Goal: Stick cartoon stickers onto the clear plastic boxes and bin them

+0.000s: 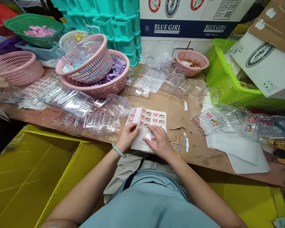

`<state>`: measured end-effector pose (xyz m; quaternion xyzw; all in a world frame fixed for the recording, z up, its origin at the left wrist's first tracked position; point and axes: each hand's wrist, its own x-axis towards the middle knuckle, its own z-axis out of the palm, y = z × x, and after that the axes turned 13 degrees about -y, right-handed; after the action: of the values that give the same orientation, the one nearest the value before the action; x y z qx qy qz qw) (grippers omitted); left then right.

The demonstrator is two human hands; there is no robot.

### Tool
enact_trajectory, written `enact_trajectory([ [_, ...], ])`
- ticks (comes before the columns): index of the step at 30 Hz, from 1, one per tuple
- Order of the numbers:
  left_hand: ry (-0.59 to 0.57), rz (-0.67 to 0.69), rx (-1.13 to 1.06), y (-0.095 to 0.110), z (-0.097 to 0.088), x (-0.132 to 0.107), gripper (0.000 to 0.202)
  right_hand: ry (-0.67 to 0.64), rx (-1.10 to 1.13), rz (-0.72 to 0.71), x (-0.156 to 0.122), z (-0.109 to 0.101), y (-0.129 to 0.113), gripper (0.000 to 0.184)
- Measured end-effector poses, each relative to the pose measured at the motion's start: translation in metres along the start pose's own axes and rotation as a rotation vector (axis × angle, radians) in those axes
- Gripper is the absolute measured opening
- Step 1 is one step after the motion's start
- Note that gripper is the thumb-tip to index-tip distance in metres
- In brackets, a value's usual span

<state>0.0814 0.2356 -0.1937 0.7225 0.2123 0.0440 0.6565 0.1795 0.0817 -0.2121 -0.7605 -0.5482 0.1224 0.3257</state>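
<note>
A sheet of stickers (159, 118) with small cartoon figures and pink lettering lies on a stack of sheets at the table's front edge. Its left edge is lifted and curls over, pinched between the thumb and fingers of my left hand (127, 137), which wears a pale green bangle (118, 150). Across the lower right of the same sheet rests my right hand (160, 143), its fingers apart and touching the paper. Whether a single sticker is under its fingertips cannot be made out. Left of the stack lie transparent plastic boxes (97, 122).
Pink baskets (95, 88) hold purple pieces and plastic packs. A smaller pink basket (192, 71) holds brown pieces. Stickered boxes (210, 120) lie at right near white papers (235, 148) and a green crate (225, 85). Another person's hand (1, 84) shows at far left.
</note>
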Motion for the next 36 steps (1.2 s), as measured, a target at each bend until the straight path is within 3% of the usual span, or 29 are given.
enact_trajectory([
  [3,-0.039,-0.087,-0.248,0.006,0.005,0.001,0.029,0.051,0.057,-0.035,0.018,-0.005,0.002,0.043],
  [7,-0.039,-0.147,-0.439,0.006,0.01,-0.004,0.029,-0.01,0.098,-0.098,0.028,-0.003,0.006,0.04],
  [12,-0.09,-0.024,-0.22,0.004,0.01,-0.004,0.03,0.028,0.083,-0.082,0.025,0.004,0.007,0.026],
  [17,-0.039,0.061,-0.011,0.005,0.008,-0.003,0.029,-0.029,0.026,-0.103,0.025,0.005,0.006,0.029],
  [24,-0.057,0.041,-0.013,0.007,0.007,-0.005,0.026,0.014,0.206,0.017,0.025,-0.001,0.004,0.024],
  [29,-0.038,0.031,-0.034,0.004,0.007,-0.005,0.019,-0.025,0.294,-0.024,0.023,-0.004,0.002,0.029],
  [32,-0.052,0.037,-0.014,0.002,0.005,-0.005,0.019,-0.003,0.367,0.037,0.025,-0.002,0.002,0.019],
  [36,-0.05,0.021,-0.027,-0.001,0.004,-0.005,0.023,-0.005,0.483,0.107,0.028,0.0,-0.001,0.019],
])
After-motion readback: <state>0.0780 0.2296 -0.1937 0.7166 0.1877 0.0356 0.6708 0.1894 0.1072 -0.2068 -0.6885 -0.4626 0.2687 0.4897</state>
